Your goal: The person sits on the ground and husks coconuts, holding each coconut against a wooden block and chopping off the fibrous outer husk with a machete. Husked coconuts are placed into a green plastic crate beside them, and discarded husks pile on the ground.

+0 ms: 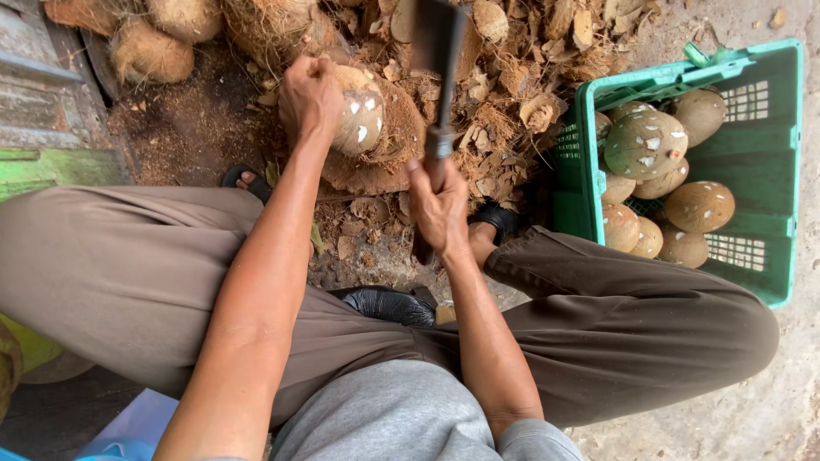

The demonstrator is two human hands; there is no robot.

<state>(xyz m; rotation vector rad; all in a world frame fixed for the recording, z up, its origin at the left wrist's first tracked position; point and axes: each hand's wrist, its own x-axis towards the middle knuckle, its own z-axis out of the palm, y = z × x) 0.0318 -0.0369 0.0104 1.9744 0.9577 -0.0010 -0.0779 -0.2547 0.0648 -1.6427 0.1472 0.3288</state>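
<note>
My left hand [309, 96] grips a partly peeled coconut [360, 109] and holds it against a round wooden chopping block [384, 162] on the ground. The coconut is pale brown with white nicks in its skin. My right hand [437, 205] is closed around the handle of a heavy cleaver [437, 51], whose dark blade is raised just right of the coconut. I sit with both knees apart, the block between my feet.
A green plastic crate [773, 162] at the right holds several peeled coconuts [646, 143]. Husk chips and fibre [521, 85] litter the ground beyond the block. Unpeeled husky coconuts [152, 53] lie at the top left beside a grey wooden board [34, 77].
</note>
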